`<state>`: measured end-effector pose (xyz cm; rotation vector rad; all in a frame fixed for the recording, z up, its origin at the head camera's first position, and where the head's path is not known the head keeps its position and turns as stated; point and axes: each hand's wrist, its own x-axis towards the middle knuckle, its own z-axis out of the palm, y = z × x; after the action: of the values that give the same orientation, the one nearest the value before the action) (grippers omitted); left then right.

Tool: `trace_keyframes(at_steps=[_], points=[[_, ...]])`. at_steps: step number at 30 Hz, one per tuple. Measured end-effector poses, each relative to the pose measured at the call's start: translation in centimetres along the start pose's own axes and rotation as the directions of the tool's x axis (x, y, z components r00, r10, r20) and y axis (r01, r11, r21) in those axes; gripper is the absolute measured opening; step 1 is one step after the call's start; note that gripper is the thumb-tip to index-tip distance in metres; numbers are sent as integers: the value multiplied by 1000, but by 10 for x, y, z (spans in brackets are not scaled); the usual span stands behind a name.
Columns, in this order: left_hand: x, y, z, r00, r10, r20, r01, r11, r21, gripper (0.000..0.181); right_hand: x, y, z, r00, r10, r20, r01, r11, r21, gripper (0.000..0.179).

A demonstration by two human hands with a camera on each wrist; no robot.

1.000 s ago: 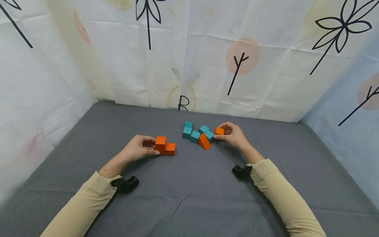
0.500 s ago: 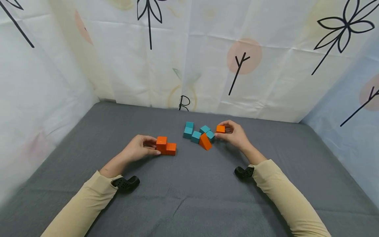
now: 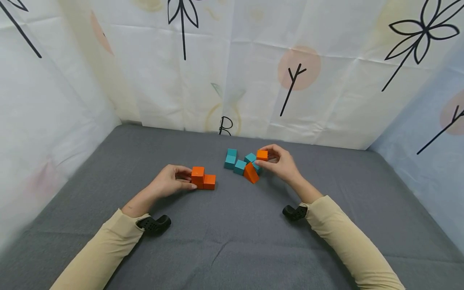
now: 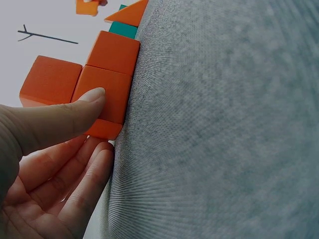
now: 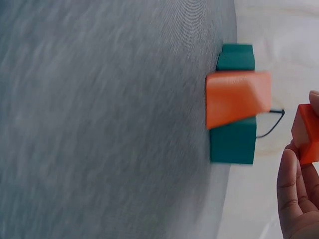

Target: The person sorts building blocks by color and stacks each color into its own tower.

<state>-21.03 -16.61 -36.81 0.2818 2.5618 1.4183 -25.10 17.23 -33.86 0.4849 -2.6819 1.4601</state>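
My left hand (image 3: 169, 180) rests at the left side of three orange cubes (image 3: 197, 175) set in an L shape, one stacked on another and one beside it. In the left wrist view its thumb presses the near face of the lower cube (image 4: 112, 102), with the fingers curled behind. My right hand (image 3: 280, 163) pinches another orange cube (image 3: 262, 155) between thumb and fingers. That cube is held up above the table, overlapping the teal cubes behind it. Below it, an orange triangular block (image 3: 251, 173) leans among the teal cubes (image 3: 239, 167).
Two teal blocks (image 3: 230, 159) stand together at the left of the pile. Grey cloth covers the table (image 3: 232, 241). Behind it hangs a white printed curtain (image 3: 250, 88), with more curtain at both sides. A black wrist camera sits on each sleeve.
My right hand has raised the orange cube a little and shifted it left, over the teal cubes. My left hand stays at the orange cubes.
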Motion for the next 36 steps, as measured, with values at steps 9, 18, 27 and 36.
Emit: trace_keyframes(at_steps=[9,18,27,36], points=[[0,-1,-1,1000,1,2,-1,1000,-2,47,-1,-15,14,998,-66,12,65,997,45,40],[-1,0,-1,1000,4,0,-4,1000,0,46,1,-23,26,998,-60,25,59,996,69,38],[-1,1,-1,1000,7,-1,-7,1000,-3,46,1,-33,40,994,-67,88,57,992,109,38],[-1,0,-1,1000,16,-4,-16,1000,-1,45,3,-39,56,987,-34,160,8,987,161,39]])
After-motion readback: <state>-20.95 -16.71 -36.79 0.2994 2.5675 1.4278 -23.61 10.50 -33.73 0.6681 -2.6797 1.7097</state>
